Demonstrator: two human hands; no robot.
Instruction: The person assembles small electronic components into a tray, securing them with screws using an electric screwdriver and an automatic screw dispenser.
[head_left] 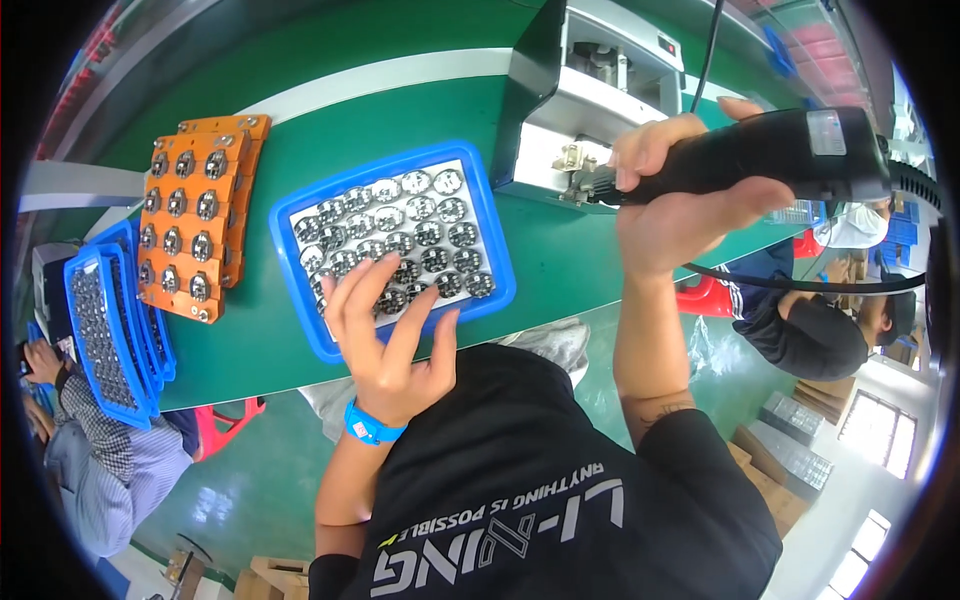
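Note:
My right hand [680, 200] is wrapped round a black electric screwdriver [770, 160], held almost level. Its tip points left and meets the front of a grey-and-white screw feeder [610, 90], at a small metal fitting [580, 165]. My left hand [385, 345] reaches over the near edge of a blue tray [505, 240] with its fingers spread. Those fingertips are over, or on, small round black-and-silver parts [398, 243], which lie in rows on a white liner. Some parts are hidden under the fingers.
Left of the tray, stacked orange fixture plates [190, 225] carry similar parts. Beyond them stand stacked blue trays [105, 330] full of small pieces. The green table [400, 110] ends near my body. A black cable [800, 285] runs from the right. Co-workers [110, 430] sit at both sides.

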